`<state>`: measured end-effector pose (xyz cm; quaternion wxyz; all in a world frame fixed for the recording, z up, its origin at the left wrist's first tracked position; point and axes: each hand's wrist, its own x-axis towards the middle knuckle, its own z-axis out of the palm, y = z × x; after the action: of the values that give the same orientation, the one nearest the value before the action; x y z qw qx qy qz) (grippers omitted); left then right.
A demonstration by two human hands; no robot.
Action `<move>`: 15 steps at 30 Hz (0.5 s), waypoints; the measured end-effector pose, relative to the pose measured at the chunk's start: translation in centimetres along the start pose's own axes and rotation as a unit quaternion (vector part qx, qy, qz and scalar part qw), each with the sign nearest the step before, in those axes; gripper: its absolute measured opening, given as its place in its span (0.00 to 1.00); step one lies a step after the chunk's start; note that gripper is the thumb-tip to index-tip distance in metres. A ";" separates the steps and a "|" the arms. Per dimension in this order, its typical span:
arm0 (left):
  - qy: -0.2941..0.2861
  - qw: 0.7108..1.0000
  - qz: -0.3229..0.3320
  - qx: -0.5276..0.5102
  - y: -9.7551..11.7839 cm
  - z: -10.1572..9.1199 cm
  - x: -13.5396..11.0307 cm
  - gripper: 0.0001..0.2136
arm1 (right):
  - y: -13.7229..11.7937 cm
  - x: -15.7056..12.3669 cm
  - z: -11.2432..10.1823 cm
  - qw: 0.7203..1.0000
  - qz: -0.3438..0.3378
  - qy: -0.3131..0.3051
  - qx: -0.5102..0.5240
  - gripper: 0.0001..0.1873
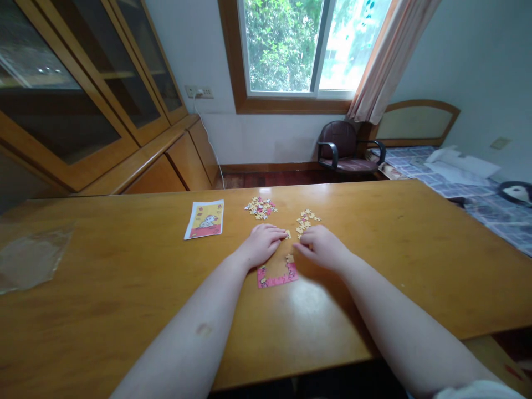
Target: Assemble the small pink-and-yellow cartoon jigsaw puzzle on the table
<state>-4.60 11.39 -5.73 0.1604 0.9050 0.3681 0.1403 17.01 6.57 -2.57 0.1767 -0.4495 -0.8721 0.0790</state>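
Mid-frame, a jigsaw piece (288, 235) was touched by the outstretched left hand (265, 244); whether the curled right hand (322, 247) pinched anything could not be told.

From my end of the feed, I can read no text, label, brand or number. The small printing on the puzzle picture card (206, 219) and the teal marks (368, 11) on the window pane (343, 64) are too indistinct for me to make out.

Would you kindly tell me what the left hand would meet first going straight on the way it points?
Probably the small yellow puzzle piece, right at the fingertips of the left hand; whether they touch it is unclear.
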 end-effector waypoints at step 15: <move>0.100 0.990 -0.088 -0.053 -0.6 -0.6 0.1 0.13 | 6.8 0.3 0.5 0.967 0.246 0.033 -0.053 0.13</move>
<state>-5.15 11.94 -5.36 0.1827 0.8408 0.4524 0.2347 21.79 10.76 -4.95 0.1560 -0.6615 -0.7312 0.0591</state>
